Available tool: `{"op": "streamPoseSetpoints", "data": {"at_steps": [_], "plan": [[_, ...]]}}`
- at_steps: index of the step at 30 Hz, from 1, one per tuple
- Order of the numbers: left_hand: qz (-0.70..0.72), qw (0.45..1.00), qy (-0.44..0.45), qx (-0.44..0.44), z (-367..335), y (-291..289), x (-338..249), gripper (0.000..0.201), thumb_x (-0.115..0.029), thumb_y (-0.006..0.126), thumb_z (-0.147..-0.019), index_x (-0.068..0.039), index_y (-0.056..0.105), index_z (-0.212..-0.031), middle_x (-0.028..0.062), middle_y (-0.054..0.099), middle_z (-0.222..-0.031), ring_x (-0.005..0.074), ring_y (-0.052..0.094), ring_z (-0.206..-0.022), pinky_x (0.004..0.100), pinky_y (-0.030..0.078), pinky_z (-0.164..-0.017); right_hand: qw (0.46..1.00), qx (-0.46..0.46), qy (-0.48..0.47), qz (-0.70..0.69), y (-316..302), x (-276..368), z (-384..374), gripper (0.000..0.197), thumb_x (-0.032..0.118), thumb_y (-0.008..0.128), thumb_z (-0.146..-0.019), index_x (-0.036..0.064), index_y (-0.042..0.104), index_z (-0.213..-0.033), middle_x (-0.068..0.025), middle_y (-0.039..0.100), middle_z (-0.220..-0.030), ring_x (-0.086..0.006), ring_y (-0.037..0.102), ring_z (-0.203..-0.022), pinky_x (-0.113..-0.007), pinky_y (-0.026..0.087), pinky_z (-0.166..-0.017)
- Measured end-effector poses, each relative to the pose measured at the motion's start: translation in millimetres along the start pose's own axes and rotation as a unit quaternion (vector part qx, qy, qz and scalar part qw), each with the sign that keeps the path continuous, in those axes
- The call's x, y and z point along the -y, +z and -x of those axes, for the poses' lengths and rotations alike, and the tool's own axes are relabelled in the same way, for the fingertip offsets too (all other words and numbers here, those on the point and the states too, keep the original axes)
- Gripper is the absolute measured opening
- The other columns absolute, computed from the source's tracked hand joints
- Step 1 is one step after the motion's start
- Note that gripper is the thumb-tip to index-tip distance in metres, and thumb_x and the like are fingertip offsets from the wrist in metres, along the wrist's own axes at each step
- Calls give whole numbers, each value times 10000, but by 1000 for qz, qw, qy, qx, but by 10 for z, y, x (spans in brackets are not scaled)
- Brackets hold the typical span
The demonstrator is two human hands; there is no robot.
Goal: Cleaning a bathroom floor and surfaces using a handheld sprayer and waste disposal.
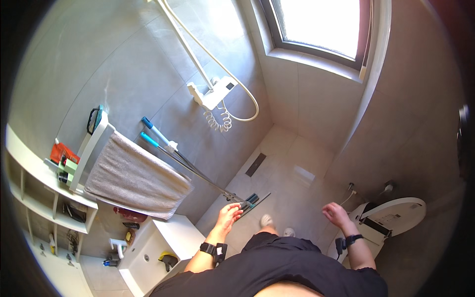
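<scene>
Head view: I see two blue-handled, metal-poled floor tools (197, 172) leaning by the grey tiled wall (123, 94), dark heads (251, 200) on the pale floor (282, 183). Nearest them, the person's left hand (227, 217) hangs half-open, apparently empty, forearm (202, 260) angled inward; the right hand (336, 214), loosely curled, apparently empty, hovers near the white open-lidded toilet (367, 240).

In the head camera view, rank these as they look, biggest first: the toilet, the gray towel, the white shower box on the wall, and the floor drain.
1. Gray towel and toilet: too close to rank
2. White shower box
3. Floor drain
</scene>
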State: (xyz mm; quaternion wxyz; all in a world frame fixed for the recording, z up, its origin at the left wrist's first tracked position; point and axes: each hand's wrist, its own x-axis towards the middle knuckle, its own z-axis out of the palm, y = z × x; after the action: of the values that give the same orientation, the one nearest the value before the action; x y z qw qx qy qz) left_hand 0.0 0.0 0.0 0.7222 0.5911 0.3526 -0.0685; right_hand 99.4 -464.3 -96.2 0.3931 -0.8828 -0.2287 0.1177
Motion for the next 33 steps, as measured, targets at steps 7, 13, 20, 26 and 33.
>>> {"op": "streamPoseSetpoints", "data": {"at_steps": [7,13,20,26,33], "plan": [[44,998,46,20,-1212,689,-278,210,-127,599,-925,-61,600,-1123,37,641,-1054,159,654,-918,277,512,-755,991,21,-103,84,-626,114,-768,204,162,697,-816,171,660,-1016,-73,638,-962,-281,648,-887,-387,545,-756],[21,968,238,-74,-2388,727,-1295,346,-158,627,-932,-83,501,-1246,15,592,-958,106,614,-778,220,491,-619,995,-57,38,-77,-635,-154,-1262,157,88,680,-856,83,679,-1013,-109,649,-966,-239,681,-834,-330,560,-700],[-117,807,478,-327,-3670,417,-3208,882,-246,823,-754,-80,283,-1432,171,375,-1280,238,493,-1033,387,506,-854,995,-49,-2,-85,-873,66,-2656,153,84,649,-893,24,661,-1034,-126,659,-958,-220,678,-830,-300,549,-733],[-151,802,464,-344,-4023,475,-3846,590,-193,790,-797,-29,430,-1235,110,542,-1091,201,577,-952,366,510,-864,990,35,-72,-114,-1005,117,-4090,173,79,632,-903,17,643,-1064,-127,657,-976,-209,682,-859,-300,550,-742],[-100,793,500,-334,-3991,481,-3836,362,-127,690,-840,-17,443,-1081,69,575,-924,216,590,-804,344,501,-753,969,132,-157,-135,-1244,298,-5887,193,90,619,-916,23,633,-1097,-121,659,-998,-198,680,-855,-300,544,-758]]}}
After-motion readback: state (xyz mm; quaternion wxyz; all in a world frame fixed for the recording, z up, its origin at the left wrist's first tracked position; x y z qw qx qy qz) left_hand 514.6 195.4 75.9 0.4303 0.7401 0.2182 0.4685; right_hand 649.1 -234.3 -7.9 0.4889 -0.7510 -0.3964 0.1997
